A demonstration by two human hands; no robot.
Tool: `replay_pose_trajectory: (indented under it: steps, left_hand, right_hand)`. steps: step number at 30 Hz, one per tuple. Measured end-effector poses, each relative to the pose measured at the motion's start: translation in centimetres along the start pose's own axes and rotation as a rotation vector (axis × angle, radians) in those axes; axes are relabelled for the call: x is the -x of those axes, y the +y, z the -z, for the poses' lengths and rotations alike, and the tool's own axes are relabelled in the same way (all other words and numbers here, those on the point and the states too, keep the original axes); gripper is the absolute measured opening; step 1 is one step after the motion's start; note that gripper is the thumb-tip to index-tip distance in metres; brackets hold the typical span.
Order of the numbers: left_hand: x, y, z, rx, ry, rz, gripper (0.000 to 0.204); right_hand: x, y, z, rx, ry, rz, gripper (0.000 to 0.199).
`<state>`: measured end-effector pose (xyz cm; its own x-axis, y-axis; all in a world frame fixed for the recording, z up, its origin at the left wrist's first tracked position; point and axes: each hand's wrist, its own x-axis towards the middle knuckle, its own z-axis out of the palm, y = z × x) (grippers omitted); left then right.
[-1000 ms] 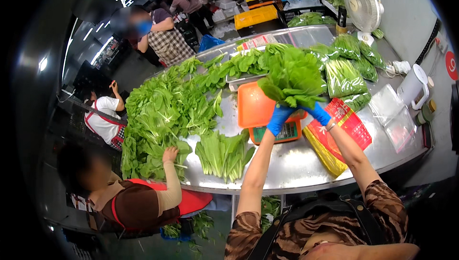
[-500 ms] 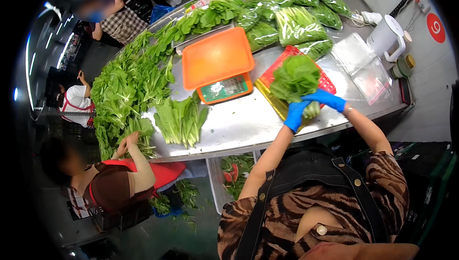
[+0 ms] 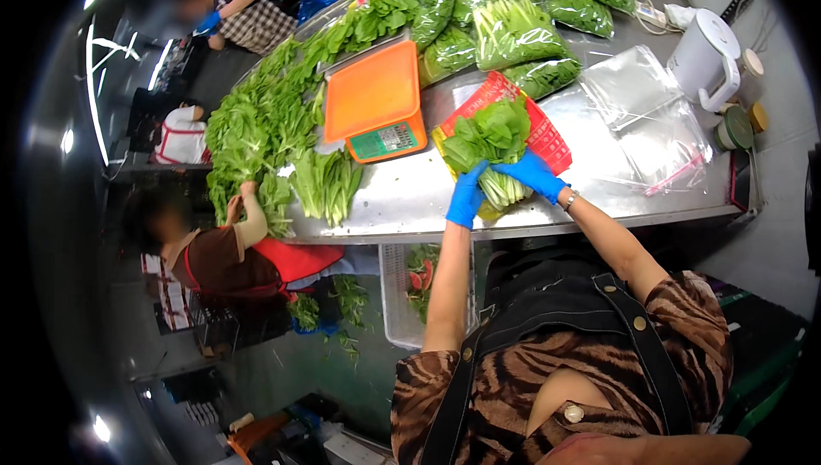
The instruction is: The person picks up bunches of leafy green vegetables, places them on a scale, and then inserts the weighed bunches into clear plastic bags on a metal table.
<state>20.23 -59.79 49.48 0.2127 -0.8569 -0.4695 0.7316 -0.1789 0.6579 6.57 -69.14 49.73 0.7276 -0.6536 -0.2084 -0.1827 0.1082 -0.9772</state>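
Observation:
Between my blue-gloved hands is a bunch of leafy greens [image 3: 493, 133], its leaves pointing away from me and its pale stems towards me. My left hand [image 3: 466, 197] closes on the bunch's left side. From the right, my right hand [image 3: 534, 174] wraps the other side near the stems. Beneath the greens lies a flat red and yellow printed sheet or bag [image 3: 549, 142]. Left of it stands an orange-topped weighing scale [image 3: 376, 93] with nothing on its pan. A loose bundle of greens [image 3: 327, 187] lies beside the scale.
Loose greens [image 3: 256, 123] are heaped along the metal table's left side. Filled clear bags of greens [image 3: 513, 33] are piled behind. Flat clear plastic bags [image 3: 637, 110] and a white kettle [image 3: 705, 54] are at right. A person in a red apron [image 3: 295, 260] works at left, by a white crate [image 3: 395, 307].
My view has shifted. The bunch now lies with its stems fanned towards me. My hands have moved from close together at the stems to either side of it.

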Motion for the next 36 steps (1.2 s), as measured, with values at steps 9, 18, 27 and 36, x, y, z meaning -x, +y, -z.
replay_pose_trajectory:
  steps: [9, 18, 27, 36]
  left_hand:
    - [-4.2, 0.5, 1.1, -0.858, -0.027, -0.487, 0.087]
    - [-7.1, -1.3, 8.6, -1.406, 0.155, -0.659, 0.114]
    - [-1.1, 3.6, 2.3, -1.725, 0.227, -0.172, 0.127]
    - [-1.1, 2.6, 1.2, -1.722, 0.423, -0.231, 0.123]
  right_hand:
    - [-1.5, 3.4, -5.9, -0.012, 0.095, 0.224, 0.048]
    - [-0.1, 1.8, -3.1, -0.459, -0.486, -0.253, 0.055]
    - [-1.5, 2.0, -5.8, -0.649, -0.501, -0.175, 0.052]
    - [3.0, 3.9, 0.6, 0.427, -0.262, -0.037, 0.041]
